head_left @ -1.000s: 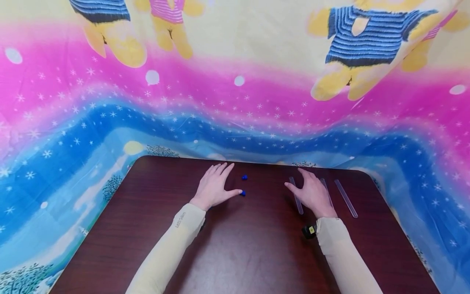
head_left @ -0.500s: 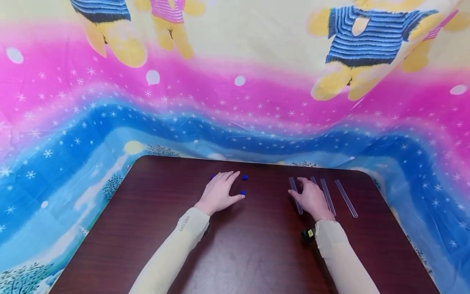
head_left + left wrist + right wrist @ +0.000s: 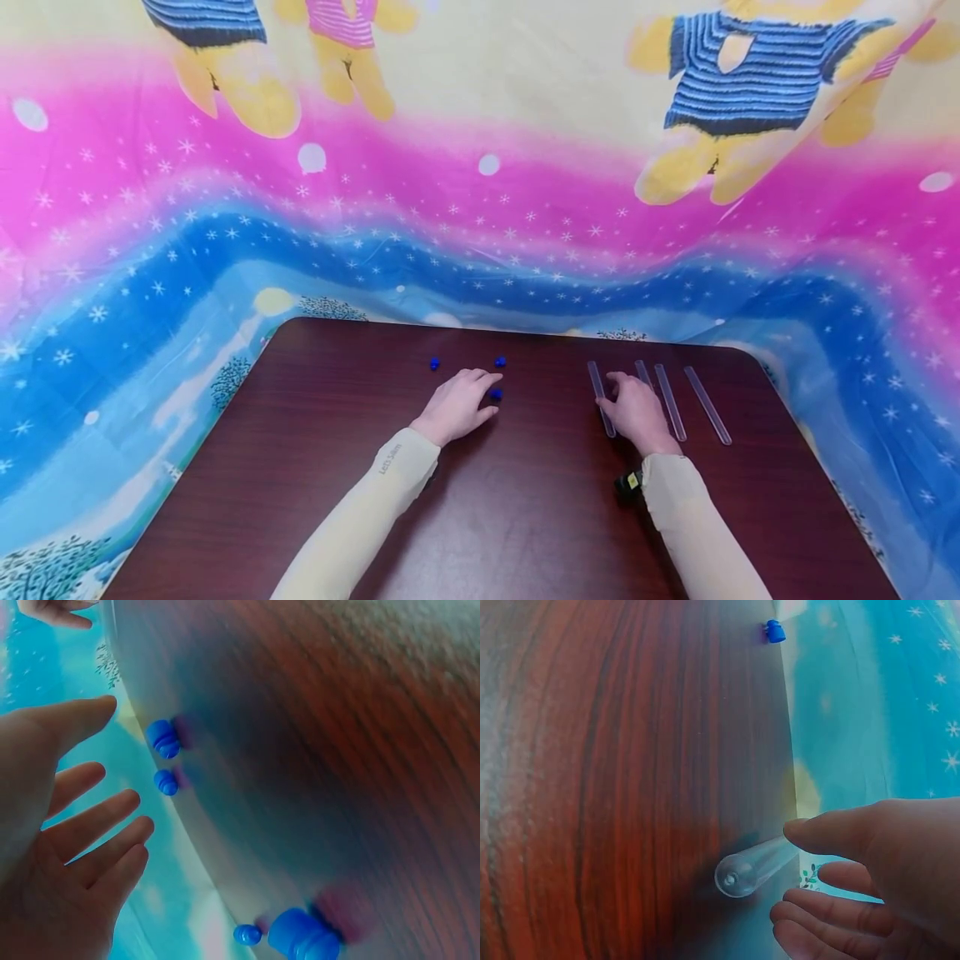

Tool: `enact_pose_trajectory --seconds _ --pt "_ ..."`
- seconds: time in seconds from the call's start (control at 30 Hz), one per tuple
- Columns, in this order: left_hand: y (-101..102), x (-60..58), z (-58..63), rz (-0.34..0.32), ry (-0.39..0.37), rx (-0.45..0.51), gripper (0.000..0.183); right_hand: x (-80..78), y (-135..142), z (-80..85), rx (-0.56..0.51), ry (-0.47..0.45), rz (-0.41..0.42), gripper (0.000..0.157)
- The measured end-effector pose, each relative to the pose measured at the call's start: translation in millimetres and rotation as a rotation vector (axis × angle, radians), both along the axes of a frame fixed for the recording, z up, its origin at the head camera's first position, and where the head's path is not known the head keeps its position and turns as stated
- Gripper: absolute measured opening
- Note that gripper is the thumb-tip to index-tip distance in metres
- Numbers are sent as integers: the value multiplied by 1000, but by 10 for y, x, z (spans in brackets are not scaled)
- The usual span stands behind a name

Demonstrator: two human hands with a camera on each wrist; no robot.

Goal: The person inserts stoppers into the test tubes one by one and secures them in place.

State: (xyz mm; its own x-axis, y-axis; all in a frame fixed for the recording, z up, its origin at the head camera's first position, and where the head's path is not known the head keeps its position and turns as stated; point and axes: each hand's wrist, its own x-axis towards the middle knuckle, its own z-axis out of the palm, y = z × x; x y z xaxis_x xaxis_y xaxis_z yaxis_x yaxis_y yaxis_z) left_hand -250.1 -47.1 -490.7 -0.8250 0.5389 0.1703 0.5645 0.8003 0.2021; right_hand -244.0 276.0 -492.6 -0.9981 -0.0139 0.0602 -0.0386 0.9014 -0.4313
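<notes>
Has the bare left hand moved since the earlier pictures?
Yes: the bare left hand has drawn back from the far edge of the brown wood-grain table.

On the table point(image 3: 525, 533), left to right along the far half: a plug point(image 3: 434, 364) beyond the left hand point(image 3: 453, 407), two plugs point(image 3: 500, 362) one behind the other at its right, then four tubes point(image 3: 707, 406), right hand point(image 3: 637, 412) over the second.

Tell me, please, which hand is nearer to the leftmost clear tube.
Right: the right hand is at the leftmost clear tube, mostly to its right; the left hand is farther off to its left, beside a blue piece.
</notes>
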Motion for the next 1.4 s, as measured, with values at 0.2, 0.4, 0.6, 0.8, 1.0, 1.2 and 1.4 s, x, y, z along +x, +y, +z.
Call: enact_pose_trajectory --seconds 0.2,0.4,0.6,0.8,1.0,1.2,1.4 --pt "109 -12 -66 -33 38 -48 49 -4 -11 -40 18 -20 -10 54" --pt "214 -52 -120 2 58 -104 41 -10 -4 -86 29 -17 -7 52" --pt "275 -93 -80 29 29 -107 34 -26 -3 -112 20 -6 -17 49" --pt "320 -128 -83 35 15 -113 32 -21 -3 -109 20 -8 -7 47" --pt "351 -159 -77 34 -8 -125 31 -12 -16 -102 36 -23 -8 45" --pt "335 -166 -65 33 -14 -116 29 -28 -22 -94 38 -43 -13 44" --pt "310 -169 -74 27 -5 -101 23 -35 -7 -117 20 -47 -15 44"
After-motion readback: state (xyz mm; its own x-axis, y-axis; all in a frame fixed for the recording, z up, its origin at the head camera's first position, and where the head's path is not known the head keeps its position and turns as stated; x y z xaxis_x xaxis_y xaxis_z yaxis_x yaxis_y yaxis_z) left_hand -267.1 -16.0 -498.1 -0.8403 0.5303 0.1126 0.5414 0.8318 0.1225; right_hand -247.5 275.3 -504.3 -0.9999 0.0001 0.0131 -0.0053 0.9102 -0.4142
